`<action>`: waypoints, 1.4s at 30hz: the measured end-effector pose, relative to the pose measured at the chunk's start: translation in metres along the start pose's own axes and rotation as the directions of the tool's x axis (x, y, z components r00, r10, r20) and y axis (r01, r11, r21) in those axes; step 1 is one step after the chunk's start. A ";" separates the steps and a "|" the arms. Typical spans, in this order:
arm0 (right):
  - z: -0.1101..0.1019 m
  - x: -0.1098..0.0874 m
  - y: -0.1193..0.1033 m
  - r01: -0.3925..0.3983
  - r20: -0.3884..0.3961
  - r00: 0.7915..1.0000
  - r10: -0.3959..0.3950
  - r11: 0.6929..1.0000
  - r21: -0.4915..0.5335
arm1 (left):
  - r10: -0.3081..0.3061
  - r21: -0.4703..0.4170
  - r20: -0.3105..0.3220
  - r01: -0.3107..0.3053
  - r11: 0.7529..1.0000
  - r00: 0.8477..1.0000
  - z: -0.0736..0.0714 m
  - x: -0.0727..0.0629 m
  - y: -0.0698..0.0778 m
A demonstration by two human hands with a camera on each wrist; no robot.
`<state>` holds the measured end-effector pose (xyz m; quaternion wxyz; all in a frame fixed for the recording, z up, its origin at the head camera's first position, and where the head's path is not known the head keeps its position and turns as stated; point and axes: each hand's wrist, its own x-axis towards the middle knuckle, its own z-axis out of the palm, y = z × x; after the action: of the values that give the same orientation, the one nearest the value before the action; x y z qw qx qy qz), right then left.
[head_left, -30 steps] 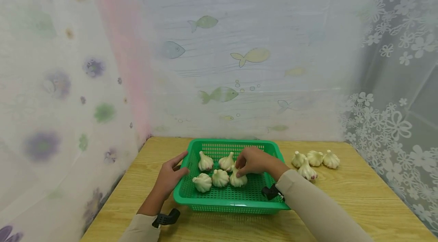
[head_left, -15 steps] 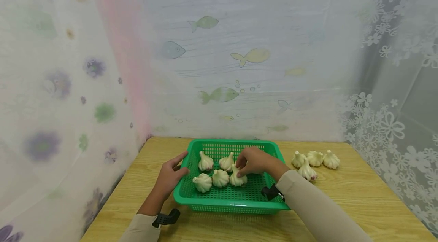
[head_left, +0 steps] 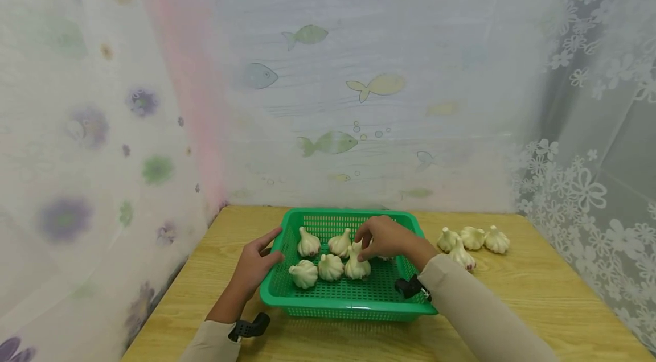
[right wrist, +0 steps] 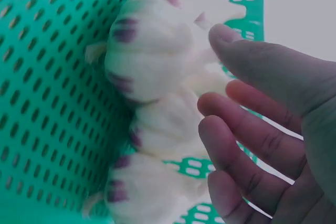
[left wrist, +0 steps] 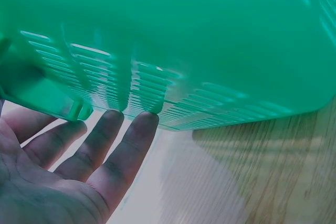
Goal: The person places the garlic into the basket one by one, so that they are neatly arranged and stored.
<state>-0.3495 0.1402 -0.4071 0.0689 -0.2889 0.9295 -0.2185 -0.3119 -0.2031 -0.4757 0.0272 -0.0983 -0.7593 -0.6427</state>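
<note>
A green plastic basket (head_left: 348, 307) holds several white garlic bulbs with purple marks near the roots. My left hand (head_left: 252, 264) rests at the basket's left side, its fingers (left wrist: 128, 153) extended against the slotted outer wall beneath the rim. Inside the basket, my right hand (head_left: 388, 237) hovers by the neck of the front right garlic bulb (head_left: 357, 269). The right wrist view shows thumb and fingers (right wrist: 247, 153) spread apart around the neck, gripping nothing. Another bulb is partly hidden beneath the right hand.
Several more garlic bulbs (head_left: 463, 259) are grouped on the wooden table (head_left: 528, 288) to the right of the basket. Curtains printed with fish and flowers hang behind and on both sides. Black cameras sit on both wrists.
The right hand's fingers have loosened from the front right bulb's neck and shifted slightly up and right; that bulb stays put. The left hand has not moved.
</note>
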 end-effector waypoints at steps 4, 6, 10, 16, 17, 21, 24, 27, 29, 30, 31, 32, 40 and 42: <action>-0.007 -0.006 0.002 0.017 -0.005 1.000 -0.017 1.000 0.017 | -0.002 0.005 -0.002 0.002 1.000 1.000 0.001 -0.001 0.001; -0.011 -0.009 0.002 0.026 -0.004 1.000 -0.026 0.999 0.024 | -0.002 0.010 -0.001 0.002 1.000 1.000 0.001 -0.001 0.001; -0.018 -0.016 0.001 0.041 -0.008 0.999 -0.040 0.998 0.041 | -0.002 0.026 -0.012 0.002 1.000 1.000 0.002 -0.001 0.002; -0.028 -0.029 0.001 0.058 -0.049 0.997 -0.054 0.994 0.094 | -0.004 0.017 -0.011 0.004 1.000 1.000 0.001 -0.001 0.001; -0.030 -0.032 0.001 0.064 -0.060 0.997 -0.058 0.993 0.104 | -0.004 0.015 -0.009 0.005 1.000 1.000 0.001 -0.001 0.001; -0.035 -0.047 0.000 0.089 -0.123 0.990 -0.072 0.987 0.136 | -0.004 0.012 -0.006 0.004 1.000 1.000 0.001 -0.001 0.000; -0.039 -0.060 0.002 0.103 -0.188 0.979 -0.075 0.985 0.140 | -0.002 0.013 -0.007 0.002 1.000 1.000 0.001 -0.001 0.000; -0.041 -0.073 0.008 0.098 -0.251 0.966 -0.056 0.982 0.159 | -0.004 0.016 -0.013 0.004 1.000 1.000 0.001 0.000 0.000; -0.040 -0.082 0.014 0.097 -0.294 0.955 -0.041 0.979 0.179 | -0.003 0.024 -0.016 0.003 1.000 1.000 0.001 0.000 -0.001; -0.040 -0.086 0.016 0.097 -0.312 0.949 -0.032 0.976 0.197 | -0.002 0.027 -0.016 0.002 1.000 1.000 0.001 0.000 -0.001; -0.040 -0.090 0.018 0.105 -0.332 0.943 -0.029 0.971 0.213 | 0.000 0.032 -0.017 0.001 0.999 1.000 0.001 0.000 -0.001; -0.040 -0.094 0.021 0.112 -0.353 0.935 -0.025 0.967 0.227 | 0.003 0.034 -0.014 -0.003 0.999 1.000 0.001 0.000 -0.001; -0.036 -0.124 0.050 0.115 -0.518 0.852 0.077 0.938 0.329 | 0.006 0.031 -0.010 -0.006 1.000 1.000 0.002 -0.001 0.000; -0.035 -0.130 0.061 0.087 -0.546 0.826 0.141 0.924 0.371 | 0.007 0.032 -0.014 -0.007 0.999 1.000 0.002 -0.001 0.000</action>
<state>-0.2820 0.2713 -0.4027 -0.1502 -0.1791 0.8519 -0.4687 -0.3105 -0.2014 -0.4758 0.0362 -0.0961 -0.7690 -0.6310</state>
